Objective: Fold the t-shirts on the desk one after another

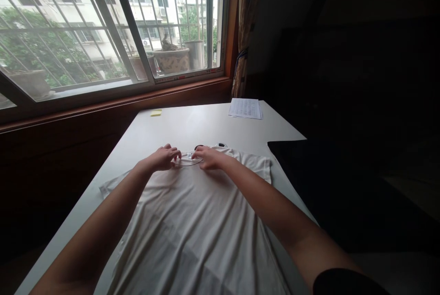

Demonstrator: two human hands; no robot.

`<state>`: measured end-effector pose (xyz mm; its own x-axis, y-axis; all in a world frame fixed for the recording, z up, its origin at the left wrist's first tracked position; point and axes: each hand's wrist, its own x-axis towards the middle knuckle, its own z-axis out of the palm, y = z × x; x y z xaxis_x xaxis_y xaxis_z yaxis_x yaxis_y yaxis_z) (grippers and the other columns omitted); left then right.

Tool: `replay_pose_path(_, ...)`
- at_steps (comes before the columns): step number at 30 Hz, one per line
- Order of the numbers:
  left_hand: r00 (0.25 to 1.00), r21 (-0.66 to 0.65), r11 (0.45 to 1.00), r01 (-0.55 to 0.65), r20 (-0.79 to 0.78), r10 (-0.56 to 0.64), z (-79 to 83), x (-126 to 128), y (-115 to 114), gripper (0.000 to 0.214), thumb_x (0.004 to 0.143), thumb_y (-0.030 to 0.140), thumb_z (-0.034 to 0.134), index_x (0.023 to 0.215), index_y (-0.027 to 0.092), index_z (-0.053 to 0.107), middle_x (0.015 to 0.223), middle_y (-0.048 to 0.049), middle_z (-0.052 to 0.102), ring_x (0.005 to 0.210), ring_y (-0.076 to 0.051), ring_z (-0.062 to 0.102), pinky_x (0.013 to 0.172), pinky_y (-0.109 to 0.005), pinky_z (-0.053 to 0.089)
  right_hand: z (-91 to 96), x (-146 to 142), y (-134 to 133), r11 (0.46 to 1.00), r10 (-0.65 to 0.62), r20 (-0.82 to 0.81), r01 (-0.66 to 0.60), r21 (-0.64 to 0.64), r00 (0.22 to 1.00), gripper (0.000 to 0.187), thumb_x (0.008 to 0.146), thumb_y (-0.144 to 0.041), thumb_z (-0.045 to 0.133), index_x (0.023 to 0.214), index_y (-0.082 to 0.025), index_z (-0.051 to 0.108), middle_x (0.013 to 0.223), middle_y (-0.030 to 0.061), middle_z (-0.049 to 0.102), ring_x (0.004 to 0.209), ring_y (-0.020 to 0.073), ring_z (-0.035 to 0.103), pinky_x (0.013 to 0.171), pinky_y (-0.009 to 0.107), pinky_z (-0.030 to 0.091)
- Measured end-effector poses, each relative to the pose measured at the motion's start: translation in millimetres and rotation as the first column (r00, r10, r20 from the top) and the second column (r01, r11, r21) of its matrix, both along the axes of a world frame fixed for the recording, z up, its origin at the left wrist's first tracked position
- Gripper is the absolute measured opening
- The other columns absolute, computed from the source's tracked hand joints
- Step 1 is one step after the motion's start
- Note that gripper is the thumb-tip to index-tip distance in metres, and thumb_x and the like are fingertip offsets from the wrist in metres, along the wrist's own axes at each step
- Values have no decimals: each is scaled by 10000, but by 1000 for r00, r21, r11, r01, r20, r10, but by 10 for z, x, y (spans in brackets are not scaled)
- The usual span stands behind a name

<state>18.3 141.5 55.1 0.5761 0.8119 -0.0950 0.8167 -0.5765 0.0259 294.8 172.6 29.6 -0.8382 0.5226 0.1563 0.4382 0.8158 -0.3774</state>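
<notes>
A white T-shirt (195, 212) lies spread on the table with its neckline at the far end and its hem toward me. Its body is creased by several long wrinkles. My left hand (164, 157) is at the left side of the collar, fingers curled down and pinching the fabric. On the right side of the collar, my right hand (209, 157) is likewise closed on the cloth. A small pale label (189, 155) shows inside the neckline between the hands. The fingertips are partly hidden by the fabric and the hands.
The white table (178, 125) carries a yellow sticky-note pad (156, 113) at its far left and printed papers (245, 108) at its far right. A small dark object with a pale rim (222, 145) sits just beyond the collar. A barred window and a tied curtain (241, 56) stand behind.
</notes>
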Motion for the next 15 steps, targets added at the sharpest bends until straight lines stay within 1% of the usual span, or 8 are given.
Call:
replay_pose_path(3, 997, -31, 999, -16, -73, 14, 84, 18, 15, 178, 841, 234, 681, 1017, 254, 695, 1038, -54, 685, 1006, -255, 568, 786, -328, 463, 112, -80, 50, 1000, -19, 142, 19, 6, 990, 245, 772, -182, 709, 1013, -217, 739, 1043, 73, 689, 1050, 238, 573, 877, 321, 467)
replay_pose_path(5, 995, -26, 1000, -2, -100, 0, 120, 38, 26, 106, 833, 248, 688, 938, 246, 701, 1045, -63, 665, 995, -255, 566, 764, -323, 456, 180, -99, 80, 999, -27, 239, 19, 32, 971, 143, 772, -243, 725, 912, -216, 736, 1045, 81, 694, 1056, 262, 553, 844, 326, 459)
replay_pose_path(8, 995, -11, 999, 52, -89, -52, 139, 67, 38, 31, 811, 233, 688, 834, 226, 669, 1026, -65, 651, 961, -241, 564, 725, -304, 451, 262, -112, 88, 997, -29, 339, 5, 71, 941, 101, 755, -266, 735, 837, -211, 716, 1077, 93, 696, 1053, 282, 547, 803, 327, 450)
replay_pose_path(11, 996, 8, 997, 71, -63, -70, 119, 75, 48, 46, 801, 187, 654, 815, 222, 629, 937, -52, 659, 904, -225, 571, 701, -294, 446, 319, -102, 72, 995, -48, 381, 12, 98, 923, 151, 771, -285, 722, 900, -207, 719, 1044, 103, 706, 1019, 277, 574, 772, 318, 442)
replay_pose_path(13, 998, 4, 999, 41, -56, -40, 102, 58, 57, 71, 808, 194, 647, 868, 227, 628, 849, -37, 659, 867, -222, 579, 687, -294, 444, 343, -67, 76, 992, -102, 389, 63, 113, 915, 220, 788, -309, 708, 985, -212, 724, 1028, 109, 710, 991, 267, 596, 764, 311, 436)
replay_pose_path(15, 999, -18, 1000, 11, -49, -11, 97, 23, 68, 124, 826, 245, 660, 948, 235, 639, 816, -25, 664, 862, -223, 588, 688, -295, 445, 355, -5, 102, 986, -147, 392, 102, 132, 908, 294, 787, -314, 704, 1066, -224, 725, 1005, 105, 717, 1016, 268, 600, 798, 314, 430)
